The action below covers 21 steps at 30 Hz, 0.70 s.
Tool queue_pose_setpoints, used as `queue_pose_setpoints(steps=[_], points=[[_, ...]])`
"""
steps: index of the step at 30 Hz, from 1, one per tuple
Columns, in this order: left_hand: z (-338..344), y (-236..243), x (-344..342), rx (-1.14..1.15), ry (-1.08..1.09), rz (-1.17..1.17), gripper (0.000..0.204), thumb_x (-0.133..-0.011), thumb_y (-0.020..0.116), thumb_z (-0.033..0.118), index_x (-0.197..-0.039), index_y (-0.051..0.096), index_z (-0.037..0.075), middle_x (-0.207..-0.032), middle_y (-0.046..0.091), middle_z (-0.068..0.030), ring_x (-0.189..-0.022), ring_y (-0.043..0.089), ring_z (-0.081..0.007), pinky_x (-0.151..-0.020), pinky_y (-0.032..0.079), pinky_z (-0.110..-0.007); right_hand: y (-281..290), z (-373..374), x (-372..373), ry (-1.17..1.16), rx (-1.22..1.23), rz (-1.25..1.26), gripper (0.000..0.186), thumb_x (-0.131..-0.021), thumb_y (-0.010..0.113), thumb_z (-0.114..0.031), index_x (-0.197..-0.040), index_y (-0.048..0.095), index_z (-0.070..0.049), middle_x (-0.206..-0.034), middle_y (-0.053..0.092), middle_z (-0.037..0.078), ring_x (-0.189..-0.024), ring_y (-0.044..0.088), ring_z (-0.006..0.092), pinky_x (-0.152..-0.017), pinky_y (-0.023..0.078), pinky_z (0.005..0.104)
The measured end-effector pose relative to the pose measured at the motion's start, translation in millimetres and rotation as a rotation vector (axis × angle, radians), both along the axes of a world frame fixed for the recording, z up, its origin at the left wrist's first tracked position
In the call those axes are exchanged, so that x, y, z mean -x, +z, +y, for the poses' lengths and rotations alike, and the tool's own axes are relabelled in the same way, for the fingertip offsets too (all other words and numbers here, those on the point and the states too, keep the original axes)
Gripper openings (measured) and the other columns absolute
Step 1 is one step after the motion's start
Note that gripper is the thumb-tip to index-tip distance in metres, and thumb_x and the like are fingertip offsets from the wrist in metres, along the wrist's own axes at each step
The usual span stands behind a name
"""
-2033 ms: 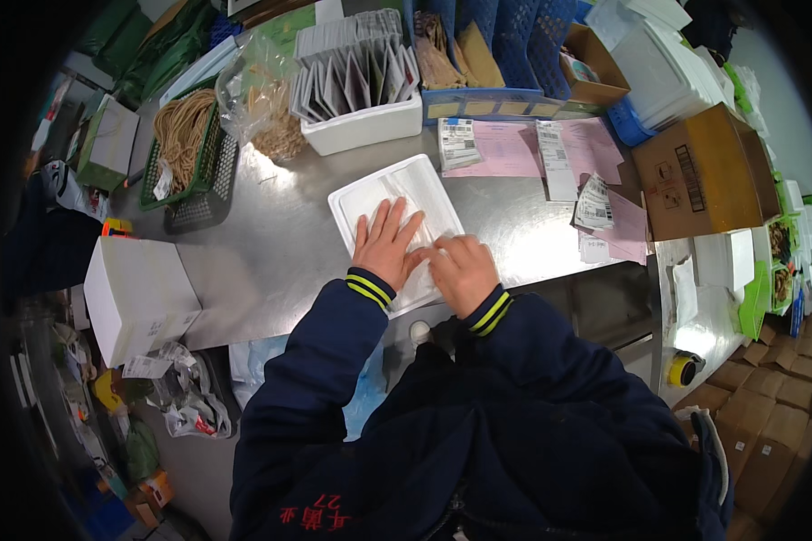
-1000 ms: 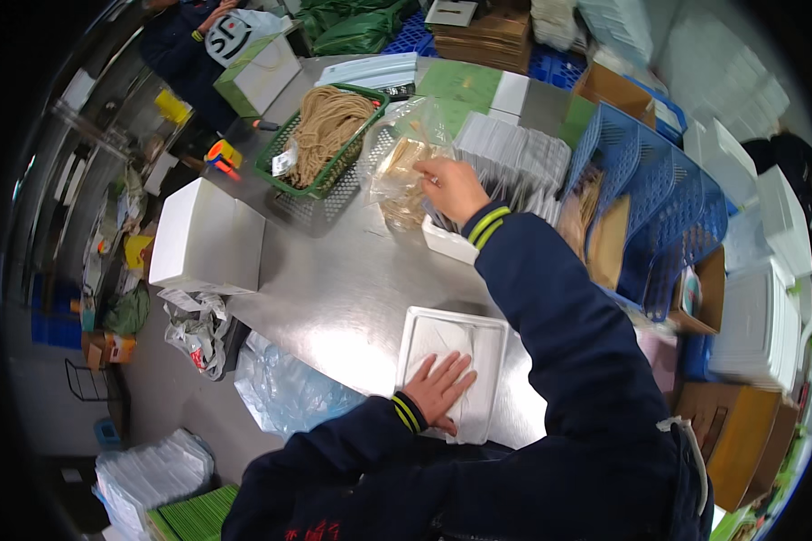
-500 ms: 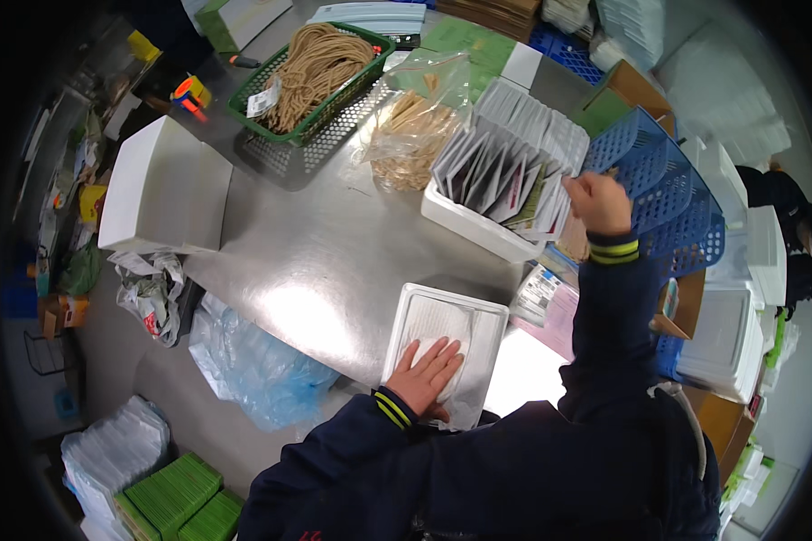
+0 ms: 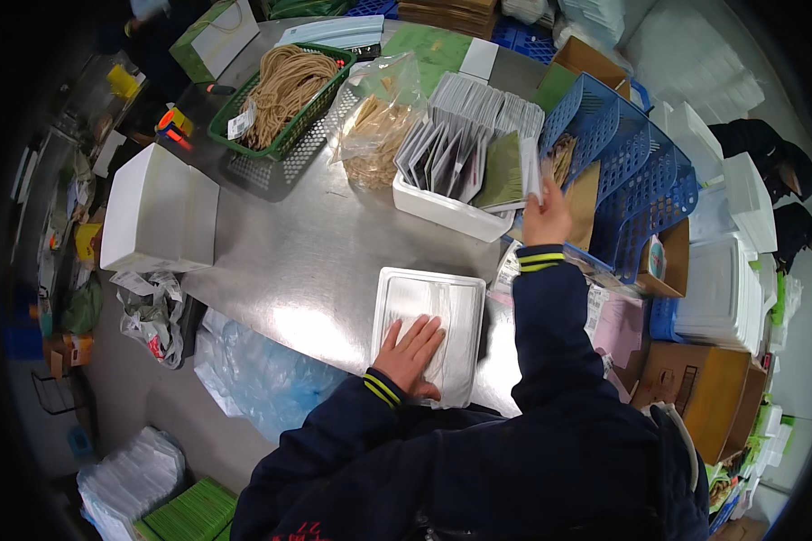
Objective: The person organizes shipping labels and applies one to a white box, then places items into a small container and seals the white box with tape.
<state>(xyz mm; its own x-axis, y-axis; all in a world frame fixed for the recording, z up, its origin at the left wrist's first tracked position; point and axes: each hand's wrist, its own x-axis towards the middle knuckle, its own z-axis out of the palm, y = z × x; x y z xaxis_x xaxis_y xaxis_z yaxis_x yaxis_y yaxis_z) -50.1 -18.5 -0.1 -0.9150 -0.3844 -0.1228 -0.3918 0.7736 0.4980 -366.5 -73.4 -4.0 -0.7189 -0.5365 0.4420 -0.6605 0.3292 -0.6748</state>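
Observation:
My left hand (image 4: 412, 354) lies flat, fingers spread, on the white sheet inside a shallow white tray (image 4: 471, 316). The tray sits at the near edge of the steel table. My right hand (image 4: 548, 216) reaches to the right end of a white foam box (image 4: 451, 208). Its fingers are closed at the edge of a thin white card (image 4: 532, 173), which stands at the end of the row. Upright white-edged cards (image 4: 438, 164) fill much of that box, and a green card (image 4: 503, 171) leans beside the one I pinch.
A blue perforated rack (image 4: 618, 185) stands right of the foam box. Left of it are a clear bag of wooden sticks (image 4: 374, 135) and a green basket (image 4: 320, 113) of brown cord. A white box (image 4: 162, 212) stands at left, with blue plastic film (image 4: 266, 370) below.
My right hand has moved left and pinches the end card, while the green card beside it now shows more fully. The view has shifted; my left hand stays on the tray.

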Motion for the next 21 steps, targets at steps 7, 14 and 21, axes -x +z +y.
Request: queue_pose_setpoints(steps=[7,14,21], points=[[14,-4,-5,0.067,0.018,0.229,0.083,-0.058,0.074,0.035,-0.126,0.037,0.004,-0.13,0.04,-0.0138,-0.123,0.036,-0.0283,-0.101,0.025,-0.05,39,91,11,0.653,0.425,-1.099,0.025,-0.084,0.053,0.0,-0.109,0.055,0.0,-0.096,0.062,0.007,-0.084,0.06,0.016,-0.073,0.048,0.0261],[60,-37,-46,0.124,-0.695,0.648,0.034,-0.074,0.054,0.015,-0.105,0.053,0.001,-0.092,0.056,-0.0101,-0.085,0.057,-0.0231,-0.075,0.047,-0.032,12,86,-84,0.938,-0.508,-1.004,0.027,-0.078,0.06,-0.001,-0.105,0.061,-0.001,-0.091,0.066,0.006,-0.079,0.06,0.0111,-0.071,0.048,0.024],[6,8,-41,0.193,-0.268,0.583,0.04,-0.075,0.062,0.026,-0.11,0.056,0.008,-0.116,0.05,-0.0126,-0.11,0.046,-0.0309,-0.088,0.039,-0.043,3,88,-107,0.724,-0.508,-0.294,0.016,-0.072,0.062,-0.006,-0.088,0.064,-0.002,-0.078,0.064,0.013,-0.07,0.062,0.0247,-0.063,0.048,0.0313]])
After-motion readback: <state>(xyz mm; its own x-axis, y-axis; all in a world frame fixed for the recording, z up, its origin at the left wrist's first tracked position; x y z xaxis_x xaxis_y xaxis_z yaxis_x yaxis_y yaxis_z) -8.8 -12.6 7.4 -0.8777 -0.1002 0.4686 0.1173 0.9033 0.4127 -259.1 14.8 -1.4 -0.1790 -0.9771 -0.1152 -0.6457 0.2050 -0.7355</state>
